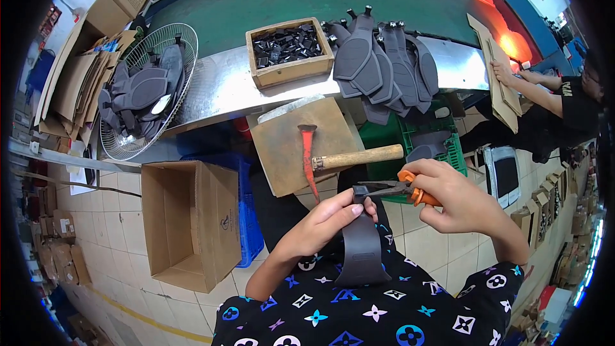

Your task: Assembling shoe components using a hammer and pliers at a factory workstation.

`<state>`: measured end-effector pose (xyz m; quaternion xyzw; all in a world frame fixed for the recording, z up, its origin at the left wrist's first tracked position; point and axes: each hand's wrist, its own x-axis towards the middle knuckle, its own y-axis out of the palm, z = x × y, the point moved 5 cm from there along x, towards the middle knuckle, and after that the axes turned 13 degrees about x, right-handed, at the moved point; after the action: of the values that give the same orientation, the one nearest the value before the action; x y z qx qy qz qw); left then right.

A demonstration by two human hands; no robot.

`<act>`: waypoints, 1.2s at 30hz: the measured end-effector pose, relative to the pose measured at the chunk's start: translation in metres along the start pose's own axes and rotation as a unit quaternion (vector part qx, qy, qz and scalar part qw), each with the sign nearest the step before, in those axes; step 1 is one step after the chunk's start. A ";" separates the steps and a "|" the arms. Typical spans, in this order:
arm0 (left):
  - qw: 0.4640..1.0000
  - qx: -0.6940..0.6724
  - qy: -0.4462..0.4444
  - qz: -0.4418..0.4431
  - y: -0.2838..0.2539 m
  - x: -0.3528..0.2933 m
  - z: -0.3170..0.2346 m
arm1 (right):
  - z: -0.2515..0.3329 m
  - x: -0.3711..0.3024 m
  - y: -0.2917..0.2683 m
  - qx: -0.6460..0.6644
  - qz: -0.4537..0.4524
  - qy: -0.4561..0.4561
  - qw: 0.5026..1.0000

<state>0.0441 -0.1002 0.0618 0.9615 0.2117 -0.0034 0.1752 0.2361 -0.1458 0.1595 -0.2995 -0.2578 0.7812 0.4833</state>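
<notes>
My left hand (327, 223) is closed round the upper end of a dark grey moulded strap piece (363, 256), which hangs over my lap. A small black buckle (360, 191) sits at that end. In my right hand (458, 198) is a pair of pliers (419, 189) with orange handles, its jaws pointing left and reaching the buckle. Whether the jaws grip it, I cannot tell. Just beyond my hands, a hammer (359, 157) with a red head and wooden handle lies on a brown board (275, 147).
Past the board, a wooden box (291, 77) of black buckles stands beside piled grey pieces (359, 57). A wire basket (192, 51) holds more. Left are a cardboard box (221, 230) and blue crate (253, 230); right, a green crate (453, 147) and another person's hand (503, 72) on cardboard.
</notes>
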 end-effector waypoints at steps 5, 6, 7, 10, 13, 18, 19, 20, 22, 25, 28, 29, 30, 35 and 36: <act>1.000 0.000 -0.011 0.006 0.001 0.002 0.001 | 0.000 0.000 -0.001 0.000 0.001 0.001 1.000; 1.000 0.000 -0.010 0.006 0.001 0.001 0.001 | -0.001 0.000 0.000 0.003 0.002 0.002 1.000; 1.000 -0.004 -0.009 0.003 0.001 0.001 0.002 | 0.000 0.001 0.000 0.002 0.002 0.002 1.000; 1.000 -0.001 -0.010 0.004 0.001 0.001 0.000 | 0.000 0.000 0.001 -0.003 -0.003 0.002 1.000; 1.000 0.004 -0.011 0.008 0.002 0.001 0.001 | 0.000 0.000 0.001 -0.021 -0.007 -0.012 1.000; 1.000 0.009 -0.013 0.011 0.002 0.002 0.001 | 0.000 0.001 0.000 -0.015 -0.005 -0.005 1.000; 1.000 0.008 -0.014 0.009 0.002 0.002 0.002 | 0.001 0.002 0.000 -0.015 -0.005 -0.006 1.000; 1.000 0.006 -0.014 0.007 0.001 0.002 0.003 | 0.001 0.002 0.001 -0.021 -0.006 -0.007 1.000; 1.000 0.003 -0.013 0.008 0.001 0.002 0.003 | 0.002 0.003 0.000 -0.028 -0.007 -0.009 1.000; 1.000 0.004 -0.009 0.008 0.002 0.001 0.002 | 0.004 0.002 0.000 -0.035 -0.008 -0.003 0.999; 1.000 0.016 -0.012 0.000 0.000 0.003 0.004 | 0.006 0.003 -0.002 -0.064 -0.017 -0.034 0.997; 0.999 0.028 -0.014 -0.005 -0.002 0.005 0.005 | 0.008 0.004 -0.005 -0.090 -0.024 -0.036 0.995; 0.999 0.034 -0.014 0.001 -0.003 0.005 0.006 | 0.010 0.004 -0.007 -0.119 -0.031 -0.041 0.992; 0.997 0.058 0.004 0.044 -0.007 0.006 0.011 | 0.016 0.006 -0.010 -0.081 0.020 0.016 0.996; 0.995 0.065 0.023 0.068 -0.006 0.006 0.011 | 0.019 0.007 -0.011 -0.065 0.034 0.033 0.997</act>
<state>0.0478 -0.0963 0.0487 0.9828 0.1489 0.0170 0.1076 0.2267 -0.1368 0.1787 -0.3641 -0.2815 0.7686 0.4444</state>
